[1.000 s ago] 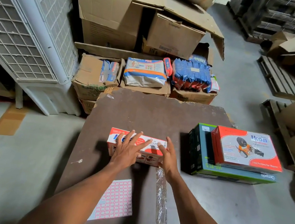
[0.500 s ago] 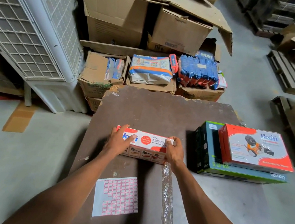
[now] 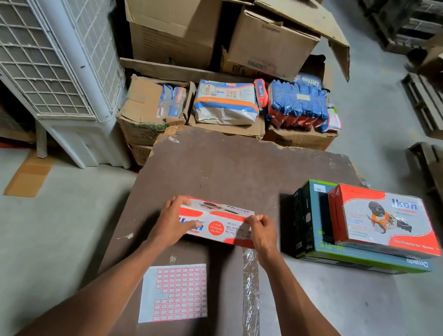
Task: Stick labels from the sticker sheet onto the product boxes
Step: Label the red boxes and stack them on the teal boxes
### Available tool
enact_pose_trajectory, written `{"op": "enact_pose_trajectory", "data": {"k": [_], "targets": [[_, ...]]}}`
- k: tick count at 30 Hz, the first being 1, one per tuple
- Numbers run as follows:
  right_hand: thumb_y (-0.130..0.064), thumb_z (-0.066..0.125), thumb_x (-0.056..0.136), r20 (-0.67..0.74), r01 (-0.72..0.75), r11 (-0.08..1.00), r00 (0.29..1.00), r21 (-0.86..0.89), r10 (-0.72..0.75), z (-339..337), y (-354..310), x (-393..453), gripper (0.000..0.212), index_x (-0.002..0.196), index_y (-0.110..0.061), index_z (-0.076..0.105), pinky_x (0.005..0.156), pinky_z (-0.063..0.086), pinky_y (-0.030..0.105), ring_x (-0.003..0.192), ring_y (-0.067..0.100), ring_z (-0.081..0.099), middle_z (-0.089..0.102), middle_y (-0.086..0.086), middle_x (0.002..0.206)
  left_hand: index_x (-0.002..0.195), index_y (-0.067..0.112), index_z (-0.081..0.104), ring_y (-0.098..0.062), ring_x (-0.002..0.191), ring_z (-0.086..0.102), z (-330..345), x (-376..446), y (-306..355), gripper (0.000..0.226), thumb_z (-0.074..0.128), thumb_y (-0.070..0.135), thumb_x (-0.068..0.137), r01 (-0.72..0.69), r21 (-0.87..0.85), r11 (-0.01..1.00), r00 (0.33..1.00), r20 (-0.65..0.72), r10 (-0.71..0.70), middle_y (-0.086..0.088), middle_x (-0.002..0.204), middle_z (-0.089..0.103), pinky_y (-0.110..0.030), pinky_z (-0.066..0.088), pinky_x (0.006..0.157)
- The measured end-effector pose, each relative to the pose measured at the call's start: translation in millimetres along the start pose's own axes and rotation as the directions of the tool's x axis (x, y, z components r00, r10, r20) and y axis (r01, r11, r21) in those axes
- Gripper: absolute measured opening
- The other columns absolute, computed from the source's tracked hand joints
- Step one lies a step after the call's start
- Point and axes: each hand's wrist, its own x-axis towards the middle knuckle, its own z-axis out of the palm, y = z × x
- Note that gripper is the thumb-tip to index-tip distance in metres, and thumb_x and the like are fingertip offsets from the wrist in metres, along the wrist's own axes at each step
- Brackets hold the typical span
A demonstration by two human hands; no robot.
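A red and white product box (image 3: 218, 224) stands on its long edge in the middle of the brown board (image 3: 242, 171), its printed side turned toward me. My left hand (image 3: 174, 222) grips its left end, thumb on the front face. My right hand (image 3: 260, 234) holds its right end, fingers curled at the top corner. The sticker sheet (image 3: 175, 292), white with rows of pink-edged labels, lies flat on the board close to me, between my forearms.
To the right sits a second red box (image 3: 384, 219) on top of a dark green box (image 3: 315, 238). Cardboard cartons (image 3: 178, 19) and blue packets (image 3: 297, 104) crowd the far side. A white cooler (image 3: 47, 43) stands left. A cellophane strip (image 3: 252, 286) lies on the board.
The box was lying flat under my hands; both hands took its ends and tipped it up onto its edge, so its printed side now faces me.
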Motion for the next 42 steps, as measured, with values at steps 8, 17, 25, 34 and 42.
{"op": "enact_pose_trajectory", "data": {"k": [8, 17, 25, 34, 42], "targets": [[-0.040, 0.042, 0.108, 0.155, 0.189, 0.949, 0.976, -0.252, -0.154, 5.8, 16.5, -29.8, 0.041, 0.139, -0.017, 0.056, 0.094, 0.048, 0.035, 0.111, 0.017, 0.057, 0.049, -0.002, 0.139, 0.146, 0.039, 0.044, -0.024, 0.135, 0.049, 18.7, -17.2, -24.7, 0.056, 0.060, 0.054, 0.095, 0.072, 0.124, 0.990, 0.997, 0.029, -0.076, -0.004, 0.157, 0.037, -0.039, 0.052, 0.097], [-0.061, 0.059, 0.094, 0.293, 0.289, 0.806, 0.944, -0.516, -0.151, 8.0, 47.2, -26.9, 0.068, 0.153, -0.036, 0.037, 0.112, 0.043, 0.048, 0.141, 0.032, 0.045, 0.000, -0.003, 0.171, 0.156, 0.052, 0.010, -0.029, 0.149, 0.032, 30.3, -29.1, -39.8, 0.072, 0.054, 0.044, 0.100, 0.094, 0.322, 0.942, 0.980, 0.138, -0.145, 0.004, 0.170, -0.004, -0.048, 0.042, 0.111], [-0.096, 0.041, 0.071, 0.318, 0.371, 0.789, 0.919, -0.490, -0.235, 17.8, 73.6, -24.1, 0.101, 0.158, -0.047, 0.024, 0.120, 0.030, 0.061, 0.157, 0.032, 0.012, -0.013, -0.013, 0.169, 0.159, 0.045, 0.013, -0.032, 0.151, 0.027, 43.1, -27.1, -37.4, 0.081, 0.061, 0.054, 0.095, 0.080, 0.309, 0.948, 0.980, 0.148, -0.131, -0.004, 0.169, -0.008, -0.048, 0.036, 0.115], [-0.091, 0.053, 0.074, 0.337, 0.442, 0.811, 0.885, -0.385, -0.322, 14.7, 96.9, -21.8, 0.086, 0.150, -0.063, 0.024, 0.112, 0.040, 0.063, 0.157, 0.028, 0.016, -0.013, -0.029, 0.166, 0.155, 0.043, 0.030, -0.028, 0.153, 0.021, 49.5, -34.6, -53.3, 0.077, 0.071, 0.044, 0.091, 0.019, 0.202, 0.979, 0.992, 0.115, -0.043, -0.005, 0.168, 0.002, -0.043, 0.036, 0.116], [-0.088, 0.058, 0.074, 0.304, 0.427, 0.811, 0.897, -0.399, -0.323, 2.9, 65.1, -20.1, 0.084, 0.147, -0.066, 0.025, 0.098, 0.056, 0.054, 0.137, 0.030, 0.051, -0.013, -0.048, 0.154, 0.152, 0.035, 0.042, -0.024, 0.149, 0.030, 38.2, -41.6, -16.1, 0.066, 0.070, 0.039, 0.093, -0.031, 0.153, 0.988, 0.999, -0.005, 0.032, -0.003, 0.167, 0.011, -0.034, 0.042, 0.111]]}}
